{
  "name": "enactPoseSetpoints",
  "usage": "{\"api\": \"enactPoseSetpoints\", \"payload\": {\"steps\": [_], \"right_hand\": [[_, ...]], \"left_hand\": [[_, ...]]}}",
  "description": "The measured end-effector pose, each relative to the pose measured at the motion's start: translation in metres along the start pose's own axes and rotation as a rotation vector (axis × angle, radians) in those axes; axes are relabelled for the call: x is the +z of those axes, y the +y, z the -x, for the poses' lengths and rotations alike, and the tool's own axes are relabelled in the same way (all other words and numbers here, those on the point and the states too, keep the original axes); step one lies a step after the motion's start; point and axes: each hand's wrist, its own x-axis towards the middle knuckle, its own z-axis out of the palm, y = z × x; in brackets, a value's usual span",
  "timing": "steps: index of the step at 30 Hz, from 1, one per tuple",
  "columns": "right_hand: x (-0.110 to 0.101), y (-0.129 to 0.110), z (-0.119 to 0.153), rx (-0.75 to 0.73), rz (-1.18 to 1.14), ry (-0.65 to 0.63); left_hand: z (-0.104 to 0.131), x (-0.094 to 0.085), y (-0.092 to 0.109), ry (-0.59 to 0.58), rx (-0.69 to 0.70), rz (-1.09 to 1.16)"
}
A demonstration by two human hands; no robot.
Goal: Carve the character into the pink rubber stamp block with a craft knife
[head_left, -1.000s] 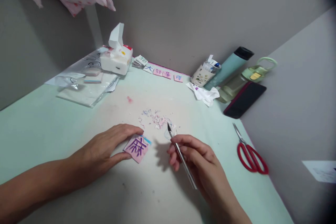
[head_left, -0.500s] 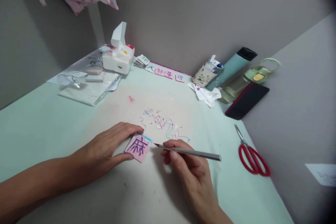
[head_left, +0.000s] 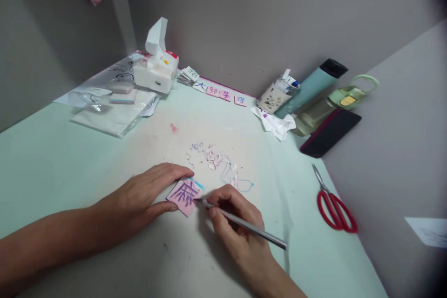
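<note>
Pink square block [head_left: 184,197], purple character on face, blue strip at far edge, is held on the table [head_left: 59,167] between thumb and fingers of the left hand [head_left: 143,198]; fingers clamped on its edges. Silver craft knife [head_left: 258,231] is pinched like a pen in the right hand [head_left: 244,244], fingers closed round the shaft, tip placed at the block's right side; actual contact can't be told. Shavings [head_left: 212,156] are scattered just beyond the block, with a thin blue curl [head_left: 246,190] by them. Red-handled scissors [head_left: 335,209] are laid off to the right, well apart from both hands. Dark phone [head_left: 330,132] is propped against the green bottle [head_left: 344,98], near the teal bottle [head_left: 312,87] and floral cup [head_left: 275,98]. Small lettered tiles [head_left: 225,94] are lined up along the back, tissue pack [head_left: 155,77] and plastic bag [head_left: 108,121] placed to their left.
</note>
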Motion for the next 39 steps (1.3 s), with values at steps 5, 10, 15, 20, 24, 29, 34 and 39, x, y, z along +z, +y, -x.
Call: {"api": "enactPoseSetpoints", "payload": {"steps": [5,10,15,20,24,29,34,39], "right_hand": [[0.0023,0.0002,-0.0057,0.01,-0.006,0.024],[0.0029,0.0014,-0.0066,0.016,0.013,0.033],[0.0034,0.002,-0.0061,0.015,0.019,0.022],[0.004,0.002,-0.007,0.013,0.009,0.024],[0.0042,0.0023,-0.0076,0.001,0.007,0.027],[0.0046,0.0039,-0.0069,-0.034,0.021,0.037],[0.0052,0.0038,-0.0072,-0.041,0.05,0.028],[0.0068,0.0025,-0.0073,-0.038,0.058,0.026]], "left_hand": [[0.0006,0.003,-0.0027,0.017,0.037,0.001],[-0.0002,0.0019,-0.0035,0.006,0.051,0.007],[-0.0015,-0.0011,-0.0021,0.007,0.07,-0.004],[-0.0019,-0.001,-0.0024,0.013,0.053,0.002],[-0.0022,-0.0012,-0.0039,-0.023,0.049,-0.01],[-0.0025,-0.0012,-0.0019,0.002,0.049,-0.006],[-0.0012,-0.0009,-0.0013,-0.011,0.037,0.003],[-0.0014,0.0003,-0.0026,0.011,0.05,0.017]]}}
